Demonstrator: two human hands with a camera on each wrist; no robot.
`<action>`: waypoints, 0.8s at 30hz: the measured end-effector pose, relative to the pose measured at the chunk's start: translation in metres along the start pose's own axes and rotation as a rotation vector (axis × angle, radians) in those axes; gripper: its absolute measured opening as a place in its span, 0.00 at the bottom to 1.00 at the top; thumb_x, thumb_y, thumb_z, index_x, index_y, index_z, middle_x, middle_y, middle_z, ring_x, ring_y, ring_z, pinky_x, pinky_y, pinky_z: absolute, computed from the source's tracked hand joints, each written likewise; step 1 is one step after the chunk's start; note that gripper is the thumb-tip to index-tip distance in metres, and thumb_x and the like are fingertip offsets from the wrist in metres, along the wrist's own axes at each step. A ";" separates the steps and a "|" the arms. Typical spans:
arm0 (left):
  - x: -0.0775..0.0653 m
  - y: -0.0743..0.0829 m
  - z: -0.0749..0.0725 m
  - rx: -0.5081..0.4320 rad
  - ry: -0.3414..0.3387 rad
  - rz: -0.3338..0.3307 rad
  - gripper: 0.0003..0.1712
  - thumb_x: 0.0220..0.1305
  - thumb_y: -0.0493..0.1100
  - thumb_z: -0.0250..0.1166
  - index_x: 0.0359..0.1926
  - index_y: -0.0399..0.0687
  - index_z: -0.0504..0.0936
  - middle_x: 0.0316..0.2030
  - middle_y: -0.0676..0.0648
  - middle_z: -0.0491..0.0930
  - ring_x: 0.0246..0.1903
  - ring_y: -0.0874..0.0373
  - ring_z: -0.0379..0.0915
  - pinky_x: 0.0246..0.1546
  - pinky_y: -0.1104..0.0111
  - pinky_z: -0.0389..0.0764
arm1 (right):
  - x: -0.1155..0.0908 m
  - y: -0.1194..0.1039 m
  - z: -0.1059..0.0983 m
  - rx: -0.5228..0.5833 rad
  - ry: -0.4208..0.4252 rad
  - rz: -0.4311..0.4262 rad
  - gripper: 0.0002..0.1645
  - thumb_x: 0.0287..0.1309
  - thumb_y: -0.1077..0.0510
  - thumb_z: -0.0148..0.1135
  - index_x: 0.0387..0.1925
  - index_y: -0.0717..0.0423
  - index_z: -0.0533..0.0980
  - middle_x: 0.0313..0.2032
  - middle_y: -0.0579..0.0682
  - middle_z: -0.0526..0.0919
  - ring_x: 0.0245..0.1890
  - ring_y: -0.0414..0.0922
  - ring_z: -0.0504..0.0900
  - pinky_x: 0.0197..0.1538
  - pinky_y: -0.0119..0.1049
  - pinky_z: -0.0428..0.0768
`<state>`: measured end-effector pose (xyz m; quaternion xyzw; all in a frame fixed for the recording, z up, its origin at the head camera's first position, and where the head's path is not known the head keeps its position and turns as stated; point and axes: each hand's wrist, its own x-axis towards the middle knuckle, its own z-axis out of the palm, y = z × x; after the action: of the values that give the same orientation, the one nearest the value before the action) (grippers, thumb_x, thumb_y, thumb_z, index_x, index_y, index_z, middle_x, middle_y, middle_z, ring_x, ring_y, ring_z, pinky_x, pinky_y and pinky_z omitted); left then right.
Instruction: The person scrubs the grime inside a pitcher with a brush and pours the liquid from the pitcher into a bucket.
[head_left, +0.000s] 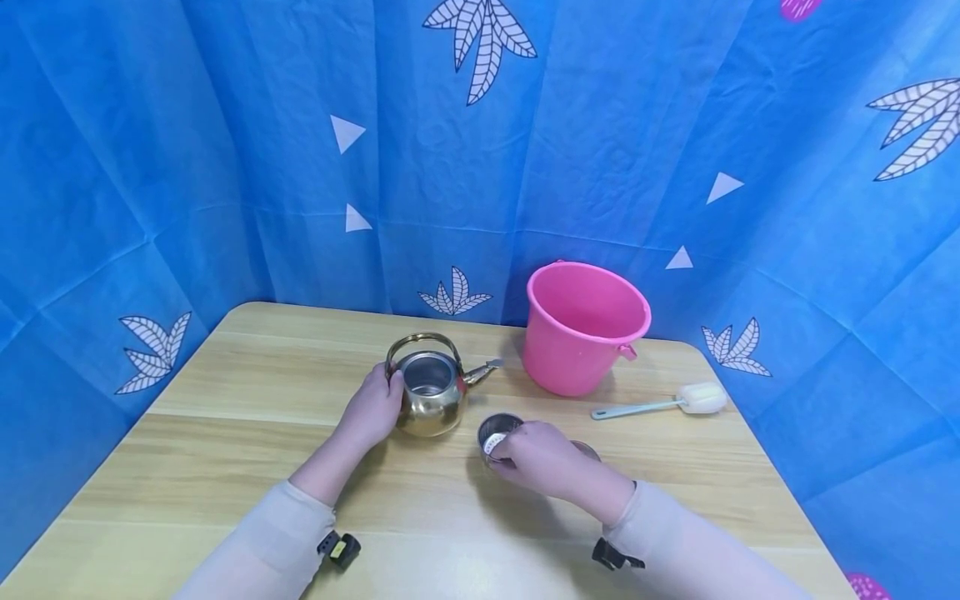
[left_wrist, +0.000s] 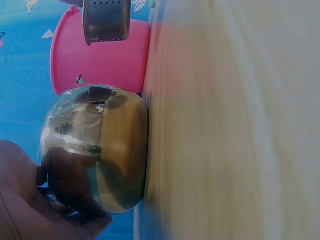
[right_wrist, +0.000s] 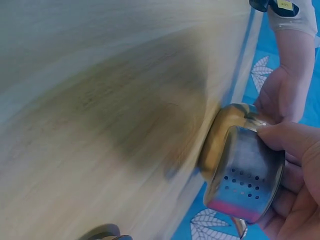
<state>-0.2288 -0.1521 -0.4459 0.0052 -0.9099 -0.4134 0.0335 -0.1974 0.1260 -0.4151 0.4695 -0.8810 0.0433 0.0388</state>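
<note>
A shiny gold-coloured kettle point(head_left: 429, 414) without its lid stands on the table, its spout pointing right and its arched handle upright. My left hand point(head_left: 377, 407) grips it on the left side, where the handle meets the body. To the right of the kettle, my right hand point(head_left: 543, 460) holds a metal tea strainer point(right_wrist: 245, 175) above the tabletop, thumb and fingers pinching its wall. Rows of small holes show in the strainer's side in the right wrist view. Mostly hidden behind the right hand, a round metal piece point(head_left: 587, 451) lies on the table.
A pink bucket point(head_left: 570, 354) stands at the back, right of the kettle's spout. Beside it on the right lies a white sponge brush point(head_left: 702, 398) with a pale blue handle. A blue patterned curtain point(head_left: 450, 167) hangs along the back of the wooden table point(head_left: 225, 467).
</note>
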 end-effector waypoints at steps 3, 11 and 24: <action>0.000 0.000 -0.001 0.004 -0.001 -0.002 0.34 0.80 0.50 0.37 0.70 0.24 0.56 0.65 0.23 0.64 0.67 0.30 0.60 0.68 0.42 0.62 | -0.001 0.001 0.001 -0.005 -0.008 0.001 0.07 0.58 0.53 0.71 0.25 0.44 0.84 0.22 0.38 0.82 0.24 0.34 0.79 0.32 0.33 0.82; -0.001 0.002 -0.002 0.000 -0.009 -0.009 0.34 0.80 0.50 0.37 0.70 0.24 0.56 0.66 0.23 0.63 0.67 0.30 0.59 0.68 0.42 0.62 | -0.005 0.002 0.001 -0.017 -0.016 0.000 0.05 0.58 0.54 0.71 0.27 0.43 0.85 0.21 0.37 0.81 0.22 0.33 0.77 0.31 0.33 0.81; -0.001 0.002 -0.002 0.000 -0.011 -0.012 0.34 0.80 0.50 0.37 0.71 0.24 0.56 0.66 0.24 0.63 0.67 0.30 0.59 0.68 0.43 0.61 | -0.009 0.003 0.005 -0.025 -0.040 0.022 0.05 0.58 0.55 0.71 0.27 0.43 0.84 0.21 0.39 0.81 0.21 0.35 0.77 0.30 0.32 0.80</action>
<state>-0.2277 -0.1524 -0.4436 0.0085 -0.9101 -0.4134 0.0261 -0.1950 0.1348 -0.4215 0.4599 -0.8873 0.0234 0.0262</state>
